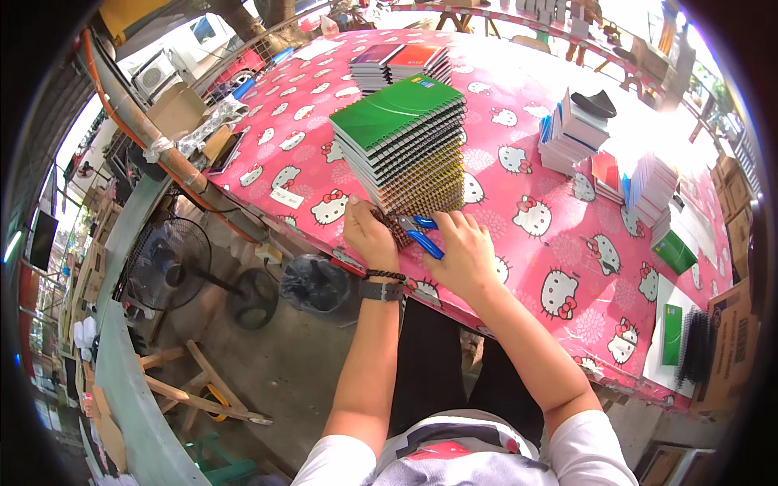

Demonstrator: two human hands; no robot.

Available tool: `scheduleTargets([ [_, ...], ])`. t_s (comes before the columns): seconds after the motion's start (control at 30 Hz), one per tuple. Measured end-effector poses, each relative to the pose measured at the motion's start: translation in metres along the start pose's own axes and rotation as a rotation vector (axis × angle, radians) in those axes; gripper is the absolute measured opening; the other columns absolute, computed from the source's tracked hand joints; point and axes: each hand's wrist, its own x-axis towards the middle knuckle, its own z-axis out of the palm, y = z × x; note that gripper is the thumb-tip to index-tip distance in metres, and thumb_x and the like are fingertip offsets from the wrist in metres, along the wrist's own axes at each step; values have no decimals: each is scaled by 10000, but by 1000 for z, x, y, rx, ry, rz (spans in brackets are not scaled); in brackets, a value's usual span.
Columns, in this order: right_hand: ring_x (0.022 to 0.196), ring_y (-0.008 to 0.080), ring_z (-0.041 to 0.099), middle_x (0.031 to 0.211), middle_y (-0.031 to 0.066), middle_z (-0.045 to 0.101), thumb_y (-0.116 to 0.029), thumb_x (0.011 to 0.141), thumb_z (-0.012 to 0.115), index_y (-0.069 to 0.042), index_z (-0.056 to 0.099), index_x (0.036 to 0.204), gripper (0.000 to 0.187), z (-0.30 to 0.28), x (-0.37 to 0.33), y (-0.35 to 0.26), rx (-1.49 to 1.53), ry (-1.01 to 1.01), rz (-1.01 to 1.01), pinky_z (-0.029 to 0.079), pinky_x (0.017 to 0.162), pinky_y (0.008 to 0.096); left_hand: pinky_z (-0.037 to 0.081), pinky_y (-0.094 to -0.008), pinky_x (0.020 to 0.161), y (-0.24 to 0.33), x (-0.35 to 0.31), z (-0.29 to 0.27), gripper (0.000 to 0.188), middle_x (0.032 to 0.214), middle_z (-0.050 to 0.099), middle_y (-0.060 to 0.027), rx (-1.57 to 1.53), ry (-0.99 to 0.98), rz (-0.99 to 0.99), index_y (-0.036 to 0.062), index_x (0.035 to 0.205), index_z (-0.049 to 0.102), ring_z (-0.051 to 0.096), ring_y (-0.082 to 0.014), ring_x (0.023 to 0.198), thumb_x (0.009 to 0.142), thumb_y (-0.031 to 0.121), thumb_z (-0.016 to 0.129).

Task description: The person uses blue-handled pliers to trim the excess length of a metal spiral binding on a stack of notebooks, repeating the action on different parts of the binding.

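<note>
A tall stack of spiral notebooks (395, 112) with green covers stands near the front edge of the table; dark coils show on its upper part and yellowish ones lower down. My left hand (369, 236) is closed at the low near corner of the stack, its fingertips on the coil binding of a notebook. Blue-handled pliers (425, 243) are in my right hand (463, 253), which is closed around the handles. Their metal jaws point left, at the coil beside my left fingertips. The exact bite of the jaws is too small to make out.
The table has a pink patterned cover (531, 279). Further notebooks (417, 61) are piled at the back. Paper stacks (571, 138) and a green-covered pile (674, 243) stand on the right, near a cardboard box (729, 344). A fan (170, 271) and black-lined bin (316, 283) stand left.
</note>
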Motion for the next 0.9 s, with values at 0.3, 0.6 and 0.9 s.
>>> scheduleTargets([
  [0.3, 943, 287, 548, 939, 103, 564, -208, 658, 714, -57, 532, 975, 396, 4, -3, -7, -29, 100, -49, 437, 789, 442, 253, -260, 477, 1, -3, 0, 396, 556, 334, 47, -136, 30, -106, 54, 653, 420, 294, -63, 524, 983, 272, 410],
  [0.6, 902, 291, 576, 879, 103, 584, -190, 667, 715, -53, 554, 918, 328, -7, -1, 4, 78, -78, 15, 454, 780, 432, 269, -280, 506, 1, -4, 0, 420, 593, 376, 20, 90, 61, -66, 36, 654, 447, 311, -91, 554, 977, 302, 417],
  [0.9, 976, 304, 543, 968, 111, 574, -215, 638, 734, -71, 563, 1067, 484, 10, 5, 3, 79, -154, 115, 439, 804, 469, 281, -282, 502, -8, -2, -3, 450, 580, 394, 17, 39, 25, -72, 39, 628, 445, 339, -102, 539, 984, 311, 405],
])
